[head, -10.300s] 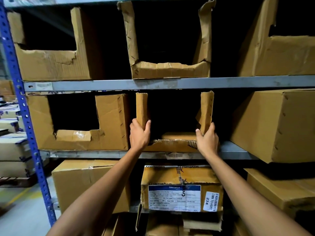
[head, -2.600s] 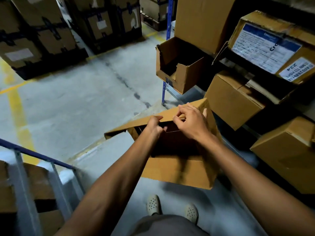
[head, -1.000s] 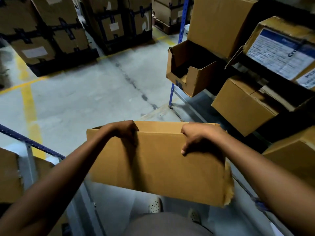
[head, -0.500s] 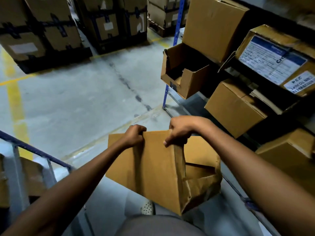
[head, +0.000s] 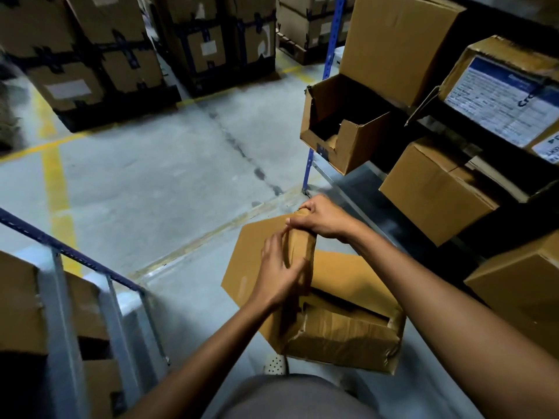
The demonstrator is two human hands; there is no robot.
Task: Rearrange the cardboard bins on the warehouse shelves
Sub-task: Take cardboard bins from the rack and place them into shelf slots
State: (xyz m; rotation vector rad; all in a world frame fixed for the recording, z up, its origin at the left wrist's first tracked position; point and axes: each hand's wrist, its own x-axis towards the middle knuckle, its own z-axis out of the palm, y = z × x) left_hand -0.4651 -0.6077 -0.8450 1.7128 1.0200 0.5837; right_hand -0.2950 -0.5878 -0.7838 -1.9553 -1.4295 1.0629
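Grey concrete floor, dark crack running diagonally. Yellow painted lines toward floor's left edge. Strapped cartons stacked along far edge, white labels on fronts.

Bin in front of me, shelves to my right, cartons across the floor.
My right hand sits on top of an upright flap of the cardboard bin; my left hand lies against that flap's left side, just below. Right of the bin, the shelves carry an open bin at their left end, a labelled box further right and closed boxes beneath. Strapped cartons stand far left; a railing runs near left.
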